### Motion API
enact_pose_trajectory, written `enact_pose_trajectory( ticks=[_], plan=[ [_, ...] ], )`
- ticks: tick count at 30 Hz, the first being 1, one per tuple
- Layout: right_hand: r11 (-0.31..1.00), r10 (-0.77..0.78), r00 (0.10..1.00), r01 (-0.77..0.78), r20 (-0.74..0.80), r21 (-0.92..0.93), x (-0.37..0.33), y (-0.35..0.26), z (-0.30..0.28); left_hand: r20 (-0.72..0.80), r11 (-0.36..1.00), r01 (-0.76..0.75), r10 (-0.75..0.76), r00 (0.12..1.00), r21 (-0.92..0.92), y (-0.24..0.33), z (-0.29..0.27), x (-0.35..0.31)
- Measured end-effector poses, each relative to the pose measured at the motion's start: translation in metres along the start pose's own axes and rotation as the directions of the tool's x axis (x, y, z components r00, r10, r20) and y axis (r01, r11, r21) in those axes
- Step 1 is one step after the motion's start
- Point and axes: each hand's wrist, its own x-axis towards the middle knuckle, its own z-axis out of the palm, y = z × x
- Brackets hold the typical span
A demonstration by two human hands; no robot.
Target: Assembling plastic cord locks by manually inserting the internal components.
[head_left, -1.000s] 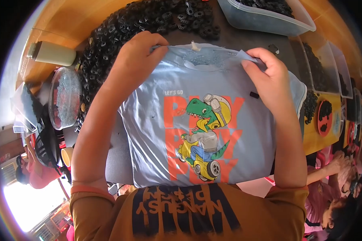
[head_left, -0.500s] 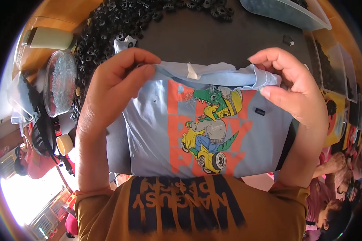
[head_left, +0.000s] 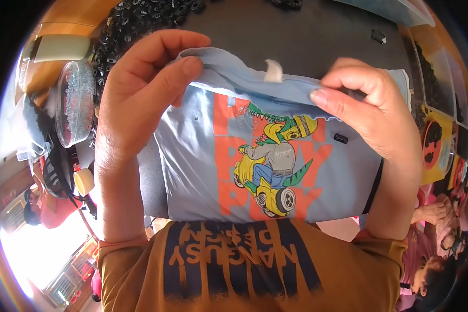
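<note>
A light blue T-shirt (head_left: 187,156) lies spread in front of me, printed with orange lettering and a green cartoon crocodile on a yellow scooter (head_left: 275,161). Its far edge is lifted and folded back in a long band between my hands. My left hand (head_left: 145,88) pinches the left end of that band between thumb and fingers. At the other end, my right hand (head_left: 372,104) grips the cloth, its fingers slightly blurred. A small white tag (head_left: 273,71) sticks up from the raised edge. One small black plastic piece (head_left: 340,138) rests on the shirt's right half.
Small black plastic parts (head_left: 140,26) are heaped at the far left of the dark tabletop (head_left: 244,31). A round clear tub (head_left: 77,104) stands left; a translucent bin (head_left: 385,11) is far right. Another black piece (head_left: 378,36) lies near it. People sit at lower right (head_left: 426,249).
Both hands have raised the shirt's far edge, the left hand going farther up and away. The right hand has slid inward along the band, and the tag now stands higher.
</note>
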Motion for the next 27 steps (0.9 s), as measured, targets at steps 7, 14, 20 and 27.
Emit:
enact_pose_trajectory(
  ticks=[7, 14, 20, 27],
  plan=[
    [0.975, -0.028, 0.944, 0.099, -0.329, 0.199, 0.008, 0.008, 0.018, -0.070, 0.703, -0.361, 0.503, 0.862, 0.613, -0.003, 0.012, -0.005],
    [0.945, 0.012, 0.945, 0.096, -0.327, 0.312, 0.008, 0.002, 0.025, 0.291, 0.558, -0.617, 0.565, 0.772, 0.555, 0.003, 0.048, -0.003],
    [0.985, -0.122, 0.898, 0.163, -0.424, 0.062, 0.011, 0.007, 0.032, 0.401, 0.288, -0.535, 0.413, 0.818, 0.794, -0.004, 0.039, -0.002],
    [0.981, -0.166, 0.874, 0.194, -0.456, 0.015, 0.013, 0.010, 0.037, 0.373, 0.281, -0.445, 0.277, 0.886, 0.850, -0.008, 0.037, -0.009]
  ],
)
